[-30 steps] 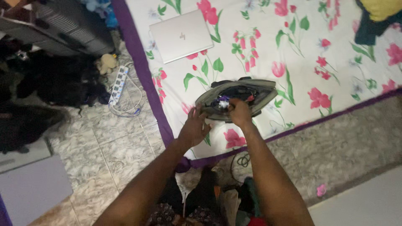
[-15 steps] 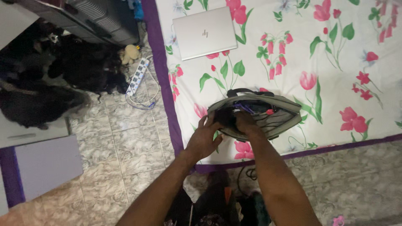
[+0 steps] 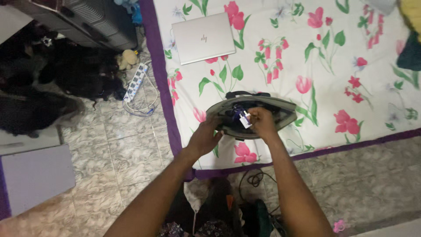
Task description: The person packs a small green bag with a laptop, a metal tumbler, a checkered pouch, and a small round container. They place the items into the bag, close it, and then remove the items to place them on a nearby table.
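On the floral bed sheet (image 3: 280, 39), your grey bag (image 3: 252, 115) now gapes wider than a moment ago. Your left hand (image 3: 204, 138) clamps its near rim; your right hand (image 3: 262, 122) has pinched a small purple-and-white item (image 3: 242, 118) inside.

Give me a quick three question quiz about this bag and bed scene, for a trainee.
1. True or false: the grey bag lies on the flowered bedsheet.
2. What holds the bag's near edge? A) left hand B) a co-worker's hand C) nothing
3. Fill in: the right hand reaches into the bag's open ____.

Also in view: a closed silver laptop on the sheet and a white power strip on the tiled floor.

Key: 1 true; 2 A; 3 top.
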